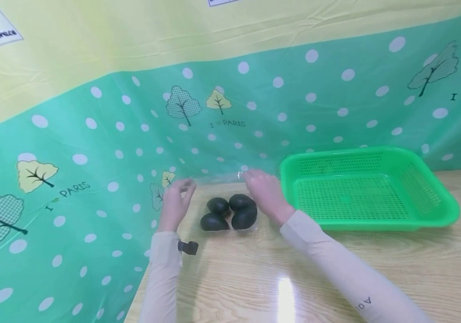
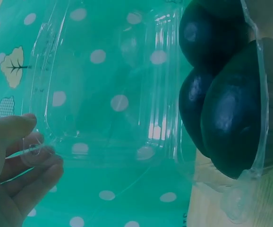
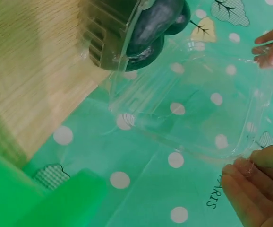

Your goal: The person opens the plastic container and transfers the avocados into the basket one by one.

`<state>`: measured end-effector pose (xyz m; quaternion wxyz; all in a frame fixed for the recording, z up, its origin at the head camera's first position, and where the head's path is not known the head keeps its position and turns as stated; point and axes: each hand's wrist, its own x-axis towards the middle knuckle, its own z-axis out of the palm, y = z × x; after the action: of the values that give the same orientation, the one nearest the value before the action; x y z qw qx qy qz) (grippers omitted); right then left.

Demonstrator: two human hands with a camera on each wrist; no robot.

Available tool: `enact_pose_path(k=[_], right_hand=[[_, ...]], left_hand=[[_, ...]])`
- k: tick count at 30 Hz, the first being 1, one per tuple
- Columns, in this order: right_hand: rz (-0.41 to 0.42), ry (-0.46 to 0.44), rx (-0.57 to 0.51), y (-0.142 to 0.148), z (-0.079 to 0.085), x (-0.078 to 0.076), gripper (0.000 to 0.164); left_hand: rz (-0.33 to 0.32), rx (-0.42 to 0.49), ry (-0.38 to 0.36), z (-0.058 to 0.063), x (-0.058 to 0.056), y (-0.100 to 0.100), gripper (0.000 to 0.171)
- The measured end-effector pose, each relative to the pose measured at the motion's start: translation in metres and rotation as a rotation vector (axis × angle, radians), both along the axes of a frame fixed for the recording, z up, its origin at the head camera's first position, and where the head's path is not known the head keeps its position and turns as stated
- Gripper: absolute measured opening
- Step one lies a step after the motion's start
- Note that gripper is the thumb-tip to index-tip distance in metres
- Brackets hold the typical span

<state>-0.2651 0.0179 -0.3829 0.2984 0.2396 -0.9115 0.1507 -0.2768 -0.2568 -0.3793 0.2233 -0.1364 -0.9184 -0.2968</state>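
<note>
A clear plastic clamshell box stands on the table with its transparent lid [image 2: 113,85] raised on the far side. Several dark, smooth, egg-shaped fruits like avocados [image 1: 244,213] lie in its base. My left hand [image 1: 177,202] pinches one corner of the lid between thumb and fingers. At the opposite corner, my right hand [image 3: 264,184] pinches the lid too. Through the lid the green cloth shows in both wrist views.
A green perforated plastic basket [image 1: 351,197] sits right of the box, close to the right forearm. The wooden table [image 1: 230,278] meets a green and yellow patterned cloth [image 1: 141,148] at its back and left.
</note>
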Motion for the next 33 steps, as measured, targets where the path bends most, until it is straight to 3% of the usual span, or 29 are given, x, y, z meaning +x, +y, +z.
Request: enact_pose_path(k=[3,9,17,26,33], right_hand=[[-0.026,-0.018,-0.043,0.001,0.001,-0.004,0.011],[-0.003,-0.074,-0.189,0.004,0.002,-0.012,0.020],[-0.008,-0.105,-0.230,0.009,0.006,-0.015,0.014],[-0.009,-0.233,-0.280,0.010,0.003,-0.022,0.026],[0.029,-0.283,-0.340,0.014,0.004,-0.029,0.022]], left_hand=[[0.009,0.010,0.004,0.001,-0.002,0.000,0.032],[0.031,0.036,-0.007,0.001,-0.008,-0.001,0.032],[0.055,0.063,-0.020,0.004,-0.014,-0.001,0.032],[0.097,0.092,-0.034,0.002,-0.015,-0.008,0.031],[0.110,0.093,-0.052,0.003,-0.019,-0.007,0.033]])
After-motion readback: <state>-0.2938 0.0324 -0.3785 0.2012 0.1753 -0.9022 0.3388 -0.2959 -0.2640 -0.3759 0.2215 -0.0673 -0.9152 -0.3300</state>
